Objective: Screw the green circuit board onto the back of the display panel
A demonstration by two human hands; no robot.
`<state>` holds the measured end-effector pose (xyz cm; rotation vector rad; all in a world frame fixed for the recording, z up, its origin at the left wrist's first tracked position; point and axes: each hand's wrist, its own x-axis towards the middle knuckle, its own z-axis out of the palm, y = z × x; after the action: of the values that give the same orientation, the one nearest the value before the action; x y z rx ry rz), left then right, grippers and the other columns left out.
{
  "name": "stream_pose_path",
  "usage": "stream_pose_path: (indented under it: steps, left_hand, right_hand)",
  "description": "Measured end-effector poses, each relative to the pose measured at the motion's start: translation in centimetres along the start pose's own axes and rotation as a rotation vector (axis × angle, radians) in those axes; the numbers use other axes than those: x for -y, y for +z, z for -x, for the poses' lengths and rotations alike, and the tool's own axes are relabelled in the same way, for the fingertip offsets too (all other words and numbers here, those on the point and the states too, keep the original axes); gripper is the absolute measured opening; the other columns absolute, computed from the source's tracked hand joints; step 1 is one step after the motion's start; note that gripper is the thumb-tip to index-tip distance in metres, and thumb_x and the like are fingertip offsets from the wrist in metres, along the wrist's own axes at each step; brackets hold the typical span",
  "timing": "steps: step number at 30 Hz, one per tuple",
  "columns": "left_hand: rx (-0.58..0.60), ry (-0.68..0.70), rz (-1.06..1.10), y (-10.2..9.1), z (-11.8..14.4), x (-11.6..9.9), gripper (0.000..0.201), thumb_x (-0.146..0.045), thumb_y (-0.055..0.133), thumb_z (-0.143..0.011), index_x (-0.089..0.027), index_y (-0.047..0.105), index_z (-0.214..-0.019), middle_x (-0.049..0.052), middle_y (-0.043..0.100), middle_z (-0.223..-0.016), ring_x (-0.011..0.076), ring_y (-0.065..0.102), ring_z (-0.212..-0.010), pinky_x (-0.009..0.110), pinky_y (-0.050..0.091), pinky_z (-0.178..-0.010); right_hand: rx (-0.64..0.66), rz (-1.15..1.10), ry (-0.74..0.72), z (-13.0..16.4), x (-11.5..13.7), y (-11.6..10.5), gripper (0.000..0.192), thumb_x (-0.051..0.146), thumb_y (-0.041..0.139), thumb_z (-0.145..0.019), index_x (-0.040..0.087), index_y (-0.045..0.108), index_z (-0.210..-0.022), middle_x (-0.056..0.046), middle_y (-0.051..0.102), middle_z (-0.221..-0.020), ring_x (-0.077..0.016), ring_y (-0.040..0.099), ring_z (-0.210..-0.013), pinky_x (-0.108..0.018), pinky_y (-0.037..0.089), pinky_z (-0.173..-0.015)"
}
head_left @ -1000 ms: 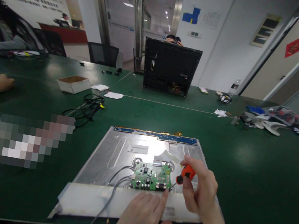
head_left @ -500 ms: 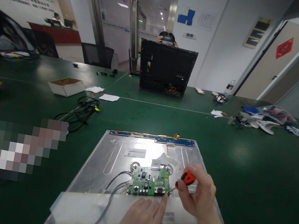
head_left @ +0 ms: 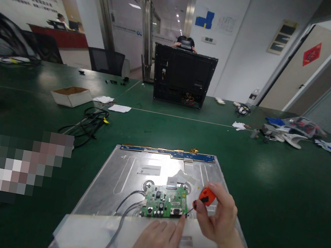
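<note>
We see a green board point(head_left: 164, 203) with tiny parts on it, low in the middle of the frame. It sits on a big, shiny metal panel point(head_left: 98, 193), which lies on the green table point(head_left: 282, 204). Our right hand point(head_left: 222, 215), right of the board, pinches an orange and black screwdriver point(head_left: 208, 195) between thumb and fingers. Its thin tip points at the board's lower right corner; we cannot tell if it touches. Our left hand point(head_left: 155, 246), at the bottom middle, puts its pointing finger by that same corner. Its thumb sticks out wide from the fingers. Gray wires point(head_left: 124, 215) come from the board's left side.
</note>
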<state>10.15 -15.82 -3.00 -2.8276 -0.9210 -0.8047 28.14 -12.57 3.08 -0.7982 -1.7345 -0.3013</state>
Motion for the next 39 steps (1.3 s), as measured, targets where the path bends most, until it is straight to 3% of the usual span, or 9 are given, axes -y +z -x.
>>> stream_pose_path:
  steps: [4, 11, 16, 31, 39]
  left_hand:
    - [-0.005, 0.002, -0.004, -0.04, -0.09, -0.02, 0.043, -0.037, 0.025, -0.105, -0.006, 0.048, -0.124, 0.013, 0.071, -0.087, 0.0242, 0.069, -0.071, 0.036, 0.056, -0.064]
    - [-0.004, 0.0, -0.007, 0.06, -0.03, -0.04, 0.044, -0.037, 0.025, -0.105, -0.006, 0.047, -0.126, 0.013, 0.071, -0.087, 0.0241, 0.07, -0.072, 0.035, 0.056, -0.065]
    - [-0.005, -0.006, -0.005, 0.08, 0.06, 0.11, 0.042, -0.036, 0.03, -0.103, -0.006, 0.048, -0.127, 0.013, 0.071, -0.088, 0.0241, 0.069, -0.072, 0.035, 0.056, -0.065]
    - [0.019, -0.007, 0.004, 0.23, 0.11, 0.02, 0.041, -0.034, 0.033, -0.102, -0.005, 0.047, -0.127, 0.015, 0.071, -0.09, 0.0251, 0.069, -0.073, 0.038, 0.057, -0.066]
    - [0.007, -0.013, 0.024, 0.22, 0.16, 0.03, 0.041, -0.034, 0.035, -0.101, -0.005, 0.047, -0.128, 0.015, 0.072, -0.094, 0.025, 0.07, -0.078, 0.037, 0.057, -0.069]
  right_hand:
    - [-0.013, 0.022, -0.013, 0.09, -0.05, 0.19, 0.05, 0.014, 0.055, -0.088, 0.019, 0.041, -0.136, -0.002, 0.066, -0.079, -0.0172, 0.061, -0.058, -0.028, 0.051, -0.046]
    - [0.036, -0.069, 0.04, -0.01, -0.05, -0.02, 0.045, 0.016, 0.051, -0.089, 0.019, 0.043, -0.133, 0.0, 0.058, -0.07, -0.017, 0.056, -0.054, -0.027, 0.046, -0.044]
    - [0.073, -0.178, 0.091, 0.47, -0.17, -0.08, 0.049, 0.013, 0.047, -0.087, 0.018, 0.042, -0.136, -0.005, 0.063, -0.083, -0.0174, 0.06, -0.062, -0.028, 0.05, -0.049]
    - [0.005, 0.017, -0.005, 0.01, -0.14, 0.17, 0.048, 0.01, 0.054, -0.087, 0.019, 0.043, -0.133, 0.004, 0.059, -0.066, -0.0151, 0.056, -0.05, -0.026, 0.047, -0.044]
    - [0.08, -0.075, 0.045, -0.07, 0.02, -0.35, 0.045, 0.014, 0.046, -0.089, 0.016, 0.044, -0.134, -0.003, 0.065, -0.078, -0.0173, 0.062, -0.06, -0.027, 0.049, -0.048]
